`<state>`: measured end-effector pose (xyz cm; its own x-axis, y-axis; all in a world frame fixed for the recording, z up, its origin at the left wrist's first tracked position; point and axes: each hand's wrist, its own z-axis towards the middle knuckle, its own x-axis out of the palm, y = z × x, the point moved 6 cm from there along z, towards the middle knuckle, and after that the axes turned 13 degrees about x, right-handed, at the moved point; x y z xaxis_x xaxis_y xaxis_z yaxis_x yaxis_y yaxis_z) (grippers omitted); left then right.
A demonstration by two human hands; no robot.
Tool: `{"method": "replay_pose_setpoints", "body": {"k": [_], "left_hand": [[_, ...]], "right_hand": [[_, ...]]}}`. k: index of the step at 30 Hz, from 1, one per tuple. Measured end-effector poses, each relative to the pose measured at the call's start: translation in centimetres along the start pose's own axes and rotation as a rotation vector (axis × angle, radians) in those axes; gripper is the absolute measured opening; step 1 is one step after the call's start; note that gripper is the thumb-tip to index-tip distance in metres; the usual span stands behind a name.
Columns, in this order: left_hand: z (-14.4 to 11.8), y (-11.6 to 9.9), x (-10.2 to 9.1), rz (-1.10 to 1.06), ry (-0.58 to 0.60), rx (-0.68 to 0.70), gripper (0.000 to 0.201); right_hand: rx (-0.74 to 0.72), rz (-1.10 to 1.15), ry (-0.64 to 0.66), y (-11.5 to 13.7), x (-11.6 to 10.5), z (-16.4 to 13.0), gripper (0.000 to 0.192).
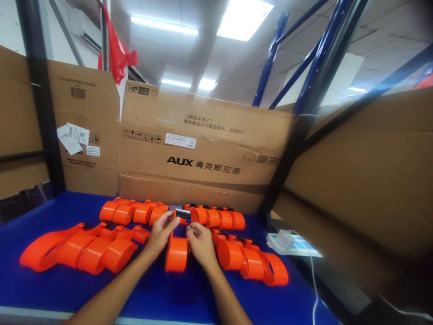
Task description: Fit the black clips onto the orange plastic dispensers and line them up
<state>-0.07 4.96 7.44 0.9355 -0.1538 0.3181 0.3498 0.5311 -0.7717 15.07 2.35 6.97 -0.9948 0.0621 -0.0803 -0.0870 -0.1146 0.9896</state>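
In the middle of the table, my left hand pinches the upper left side of an orange plastic piece with a rounded, band-like lower end. A dark strip with a pale edge lies across its top. My right hand is closed at the right side of the same piece, thumb and fingers together; its fingertips partly hide the contact. Similar orange pieces stand in rows around my hands: several at the front left, several at the front right, and more behind.
The blue tabletop is backed by a cardboard sheet. A white power strip with a plug and cable lies at the right edge. Dark posts rise at the table's back corners. A red bag hangs at upper left.
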Motion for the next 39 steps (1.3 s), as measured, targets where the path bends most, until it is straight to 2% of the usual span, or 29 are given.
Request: {"method": "replay_pose_setpoints", "body": {"k": [6,15,23,27,33,39], "left_hand": [[-0.2,-0.1,0.2,-0.012,0.01,-0.039,0.033],[-0.5,-0.4,0.5,-0.022,0.059,-0.03,0.035],[-0.6,-0.7,0.7,-0.033,0.07,-0.017,0.033],[-0.6,-0.5,0.6,-0.1,0.013,-0.067,0.032],[-1.4,0.1,0.5,-0.326,-0.17,-0.205,0.038],[-1.6,-0.2,0.4,-0.402,-0.237,-0.274,0.043]], "right_hand": [[-0.039,-0.093,-0.025,-0.6,0.0,-0.1,0.014],[-0.106,-0.229,-0.043,-0.4,-0.2,0.1,0.024],[-0.159,-0.252,-0.082,0.1,-0.5,0.1,0.024],[-0.156,-0.212,-0.087,0.2,-0.3,0.1,0.023],[-0.159,-0.159,-0.154,0.6,-0.5,0.0,0.02],[-0.152,-0.197,-0.183,1.0,-1.5,-0.1,0.04]]}}
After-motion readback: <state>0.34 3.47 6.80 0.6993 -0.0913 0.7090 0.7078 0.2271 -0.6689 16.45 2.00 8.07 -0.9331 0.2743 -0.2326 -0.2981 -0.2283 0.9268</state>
